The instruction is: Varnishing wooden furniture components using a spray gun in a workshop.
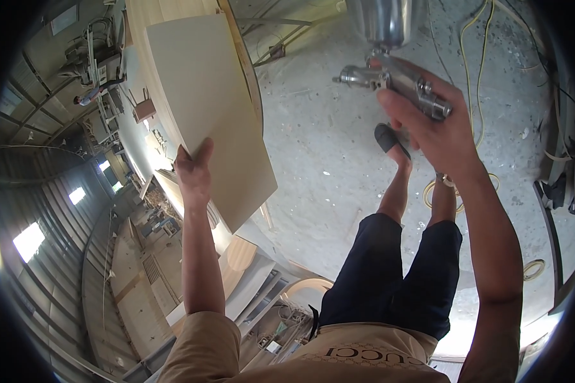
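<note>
A metallic spray gun (406, 89) was in the upper right of the frame, its rounded silver cup (384, 25) rising to the top edge and its nozzle pointing left, well apart from a pale panel (211, 108). The right hand (437, 124) was wrapped around the gun's body, with the thumb lying along the near side; the hold on the trigger could not be made out. The flat, smooth panel slanted from the upper left toward the centre, and the left hand (195, 175) was clamped on its left edge, thumb on the face, the other fingers partly hidden. Light wooden boards (172, 9) showed behind the panel's top end. To the right spread a grey, speckled floor (319, 159), crossed by a yellow hose (465, 48) at the upper right. Below the gun were a dark slipper (383, 135) on one foot, then dark shorts (364, 274) and a tan shirt (358, 357) at the lower edge. Along the left curved a ribbed wall (13, 281) with bright windows (29, 241), and a small, distant person (94, 94) appeared at the upper left
</note>
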Motion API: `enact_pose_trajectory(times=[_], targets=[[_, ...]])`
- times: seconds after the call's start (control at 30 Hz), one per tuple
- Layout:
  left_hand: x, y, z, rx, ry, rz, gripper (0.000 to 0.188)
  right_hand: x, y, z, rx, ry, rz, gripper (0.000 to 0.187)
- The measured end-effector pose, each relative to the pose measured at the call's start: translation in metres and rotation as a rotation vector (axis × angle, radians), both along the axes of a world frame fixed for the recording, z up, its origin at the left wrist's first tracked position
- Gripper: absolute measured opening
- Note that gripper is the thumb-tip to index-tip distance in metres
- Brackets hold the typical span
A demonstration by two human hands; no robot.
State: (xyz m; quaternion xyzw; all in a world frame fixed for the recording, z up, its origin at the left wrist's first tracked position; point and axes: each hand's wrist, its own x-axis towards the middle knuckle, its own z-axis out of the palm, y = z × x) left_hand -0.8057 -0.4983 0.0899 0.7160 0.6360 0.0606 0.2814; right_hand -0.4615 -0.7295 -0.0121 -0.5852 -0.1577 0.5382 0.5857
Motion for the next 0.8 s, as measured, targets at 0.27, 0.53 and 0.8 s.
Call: enact_pose_trajectory(times=[0.27, 0.53, 0.8], targets=[[0.001, -0.001, 0.000, -0.004, -0.040, -0.008, 0.036, 0.001, 0.004, 0.002, 0.072, -0.016, -0.079, 0.040], [0.005, -0.002, 0.001, -0.009, -0.057, -0.005, 0.037, -0.019, -0.032, -0.014, 0.202, -0.118, 0.047, 0.047], [0.010, -0.005, 0.003, -0.013, -0.044, 0.020, 0.039, -0.018, -0.029, -0.009, 0.159, 0.049, -0.011, 0.047]])
